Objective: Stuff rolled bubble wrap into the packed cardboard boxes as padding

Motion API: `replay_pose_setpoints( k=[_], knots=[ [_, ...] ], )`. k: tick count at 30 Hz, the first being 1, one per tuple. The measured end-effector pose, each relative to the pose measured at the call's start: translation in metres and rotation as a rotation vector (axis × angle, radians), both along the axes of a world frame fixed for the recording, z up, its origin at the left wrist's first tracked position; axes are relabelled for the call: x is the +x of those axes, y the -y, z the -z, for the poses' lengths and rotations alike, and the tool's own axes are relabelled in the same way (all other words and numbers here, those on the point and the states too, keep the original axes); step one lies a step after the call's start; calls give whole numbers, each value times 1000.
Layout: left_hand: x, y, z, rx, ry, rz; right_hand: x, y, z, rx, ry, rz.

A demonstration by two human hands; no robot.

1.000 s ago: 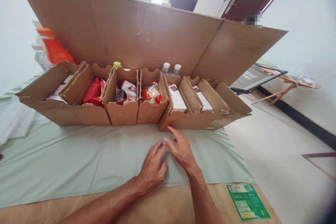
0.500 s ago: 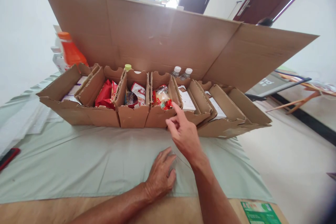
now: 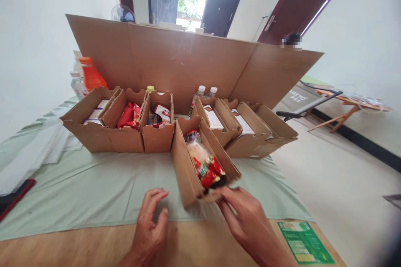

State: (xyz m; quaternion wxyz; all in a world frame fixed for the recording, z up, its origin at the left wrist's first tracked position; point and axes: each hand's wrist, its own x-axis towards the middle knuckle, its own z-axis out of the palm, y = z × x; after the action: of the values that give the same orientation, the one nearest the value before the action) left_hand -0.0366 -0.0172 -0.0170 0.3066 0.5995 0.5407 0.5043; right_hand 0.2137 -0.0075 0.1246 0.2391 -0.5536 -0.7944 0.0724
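My right hand (image 3: 241,212) grips the near end of a narrow cardboard box (image 3: 184,175), fingers pinched at its edge. The box sticks out of the row toward me at a slant. Inside it lies a clear and red plastic snack packet (image 3: 203,160). My left hand (image 3: 152,219) is to the left of the box, apart from it, with thumb and fingers spread and nothing held. Beside the gap stand a box (image 3: 159,142) with red and white packets (image 3: 163,113) and, to the right, a box with a white carton (image 3: 213,117).
A tall cardboard panel (image 3: 188,60) stands behind the row. An orange bottle (image 3: 93,76) and clear bottles (image 3: 198,96) are behind the boxes. A phone (image 3: 15,198) and clear plastic wrap (image 3: 34,154) lie left on the green cloth (image 3: 103,187). A green card (image 3: 305,242) lies front right.
My right hand has taken hold of the box with the red snack packet and drawn it toward me out of the row. My left hand has moved left and its fingers have spread.
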Motion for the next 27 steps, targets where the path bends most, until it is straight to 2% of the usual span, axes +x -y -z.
replay_pose_setpoints(
  k=[3, 6, 8, 11, 13, 16, 18, 21, 24, 27],
  knots=[
    [-21, 11, 2, -34, -49, -32, 64, 61, 18, 13, -141, 124],
    [-16, 13, 2, 4, -56, 17, 111, 106, 44, 142, -449, 538],
    [-4, 13, -1, 31, -42, 98, 122, 128, 63, 136, -650, 724],
    [16, 13, -10, 3, -1, 246, 112, 145, 89, -59, -765, 780],
    [27, 14, -14, -23, 37, 340, 99, 145, 104, -185, -757, 759],
    [40, 19, -13, -59, 84, 454, 84, 131, 119, -158, -707, 781],
    [46, 23, -7, -88, 105, 463, 76, 116, 123, -84, -686, 795],
    [50, 19, 1, -83, 145, 394, 67, 91, 120, -60, -677, 742],
    [48, -4, -1, -87, 188, 364, 59, 66, 111, -65, -683, 694],
    [39, -41, -8, -144, 286, 433, 59, 46, 110, -92, -740, 644]
  ],
)
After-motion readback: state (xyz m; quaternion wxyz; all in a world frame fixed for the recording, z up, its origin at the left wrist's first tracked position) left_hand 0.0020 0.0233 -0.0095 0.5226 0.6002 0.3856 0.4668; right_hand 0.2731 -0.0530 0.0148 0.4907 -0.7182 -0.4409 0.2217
